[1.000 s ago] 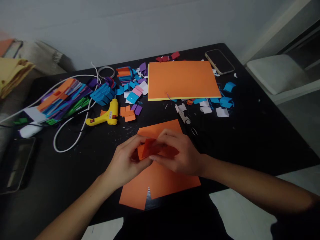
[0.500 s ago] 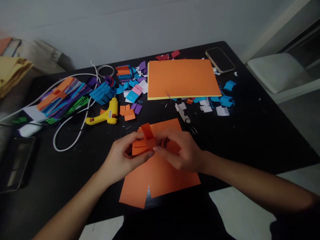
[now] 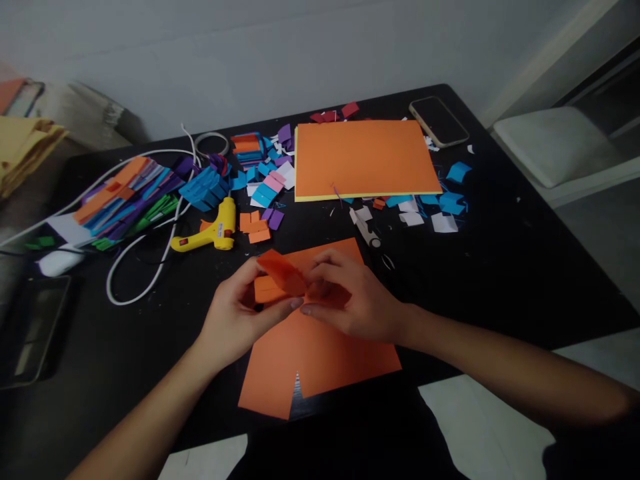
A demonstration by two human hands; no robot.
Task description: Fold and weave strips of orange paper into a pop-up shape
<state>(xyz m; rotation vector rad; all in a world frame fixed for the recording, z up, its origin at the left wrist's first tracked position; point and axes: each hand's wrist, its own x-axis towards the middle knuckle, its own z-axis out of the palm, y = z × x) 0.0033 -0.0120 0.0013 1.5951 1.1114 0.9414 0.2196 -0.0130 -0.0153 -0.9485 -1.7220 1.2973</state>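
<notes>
Between my hands is a folded orange paper piece point(image 3: 274, 288) with a flap standing up from it. My left hand point(image 3: 239, 312) grips its left side, thumb along the lower edge. At its right end, my right hand point(image 3: 353, 297) pinches the orange paper with thumb and fingers; part of the fold is hidden there. Below both hands lies an orange paper sheet point(image 3: 330, 360) with a narrow slit at its near edge. Scissors point(image 3: 367, 230) lie just beyond my right hand.
A yellow glue gun point(image 3: 220, 230) lies beyond my left hand, near a looped white cable point(image 3: 113, 293). Bundles of coloured paper strips point(image 3: 133, 197) are at the left. A stack topped with orange paper point(image 3: 367, 157) and a phone point(image 3: 440, 121) lie at the back, among paper scraps point(image 3: 453, 202).
The upright flap of the orange paper piece now leans to the left. Both hands have shifted slightly left, and my right-hand fingers have closed in nearer the fold.
</notes>
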